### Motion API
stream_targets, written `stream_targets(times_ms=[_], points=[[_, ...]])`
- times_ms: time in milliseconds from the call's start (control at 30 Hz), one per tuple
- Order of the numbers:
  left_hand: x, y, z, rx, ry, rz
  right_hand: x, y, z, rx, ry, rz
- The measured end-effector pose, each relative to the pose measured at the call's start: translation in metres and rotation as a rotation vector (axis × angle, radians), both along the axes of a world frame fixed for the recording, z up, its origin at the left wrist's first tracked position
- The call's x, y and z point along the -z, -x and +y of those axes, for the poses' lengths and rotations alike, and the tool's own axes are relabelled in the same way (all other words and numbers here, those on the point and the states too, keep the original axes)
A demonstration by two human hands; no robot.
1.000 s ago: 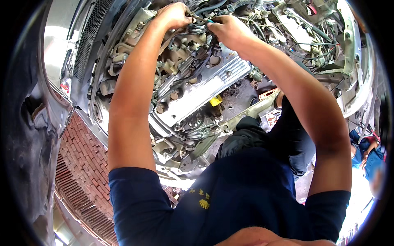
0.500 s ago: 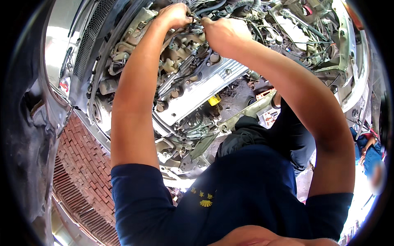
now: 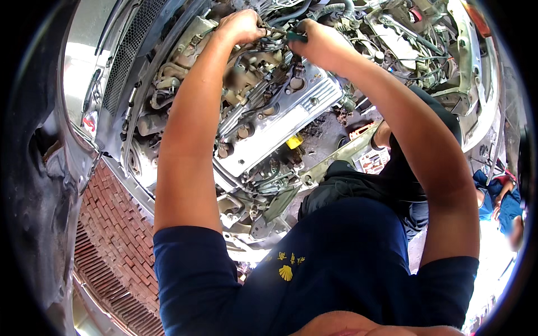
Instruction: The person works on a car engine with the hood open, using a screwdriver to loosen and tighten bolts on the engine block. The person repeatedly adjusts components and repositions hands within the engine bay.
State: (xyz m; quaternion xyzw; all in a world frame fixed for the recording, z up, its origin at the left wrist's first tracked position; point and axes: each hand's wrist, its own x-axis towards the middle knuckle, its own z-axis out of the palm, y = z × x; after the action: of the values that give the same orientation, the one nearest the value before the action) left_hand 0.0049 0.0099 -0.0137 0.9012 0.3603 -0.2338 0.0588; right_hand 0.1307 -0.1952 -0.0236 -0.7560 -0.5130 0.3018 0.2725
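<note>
Both my arms reach to the far side of an open engine bay. My left hand (image 3: 241,27) is closed, fingertips pinched at a small dark part among hoses and wires; I cannot make out what it holds. Facing it, my right hand (image 3: 322,47) is wrapped round a tool with a dark green handle (image 3: 297,37). A thin, brownish piece (image 3: 276,31) spans the gap between the two hands; whether it belongs to the tool, I cannot tell. Below the hands lies the engine's silver ribbed cover (image 3: 280,126), with several round caps along it.
Hoses and cables (image 3: 386,50) crowd the bay's right side. A yellow piece (image 3: 294,141) sits beside the engine cover. An open tool case (image 3: 372,161) is on the floor near my leg. Another person (image 3: 499,201) is at the far right. Red brick paving (image 3: 115,235) lies at left.
My right hand has drawn back slightly to the right, and the gap between my hands is wider. The dark green handle now shows in it. My left hand stays nearly in place.
</note>
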Motion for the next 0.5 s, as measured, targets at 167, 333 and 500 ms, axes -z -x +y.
stream_targets(times_ms=[167, 333, 500], points=[[0.000, 0.004, 0.003, 0.043, -0.009, -0.111, -0.011, 0.006, -0.013, -0.295, -0.198, -0.813], [-0.003, 0.001, 0.002, 0.001, 0.029, -0.061, -0.015, 0.018, 0.008, 0.091, 0.088, 0.098], [0.005, -0.001, 0.005, 0.049, -0.051, -0.053, -0.010, 0.007, 0.009, 0.253, 0.260, 0.654]])
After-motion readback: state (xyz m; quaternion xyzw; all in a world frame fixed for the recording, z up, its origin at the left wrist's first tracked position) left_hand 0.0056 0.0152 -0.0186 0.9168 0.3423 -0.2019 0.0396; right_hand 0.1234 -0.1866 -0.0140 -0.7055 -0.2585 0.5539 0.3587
